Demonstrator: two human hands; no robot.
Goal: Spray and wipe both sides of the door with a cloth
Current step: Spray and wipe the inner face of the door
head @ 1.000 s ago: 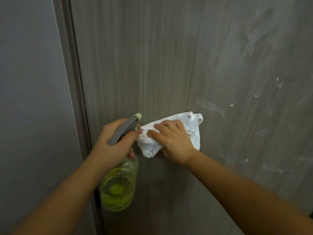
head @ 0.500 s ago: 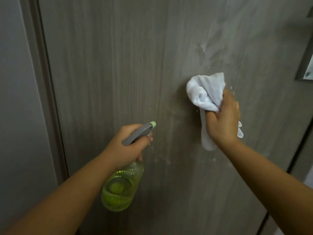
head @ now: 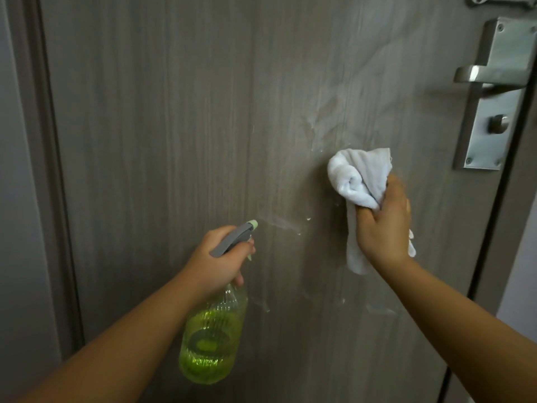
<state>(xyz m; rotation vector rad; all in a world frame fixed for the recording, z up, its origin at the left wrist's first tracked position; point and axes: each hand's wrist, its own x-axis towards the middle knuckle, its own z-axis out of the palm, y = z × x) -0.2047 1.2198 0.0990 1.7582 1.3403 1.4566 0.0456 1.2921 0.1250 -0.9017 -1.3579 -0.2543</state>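
Left hand (head: 216, 258) grips yellow-green clear plastic spray bottle (head: 210, 335); right hand (head: 383, 225) clutches bunched white cloth (head: 359, 177) against grey wood-grain door (head: 174, 126).

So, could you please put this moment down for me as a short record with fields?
surface: grey wood-grain door, shut in its frame
left hand: grips the spray bottle, nozzle aimed at the door
bottle contents: yellow-green liquid
right hand: holds a bunched white cloth near the door; contact cannot be told
wet marks: streaks and droplets between nozzle and cloth, more above the cloth
hardware: metal lever handle on a plate, upper right
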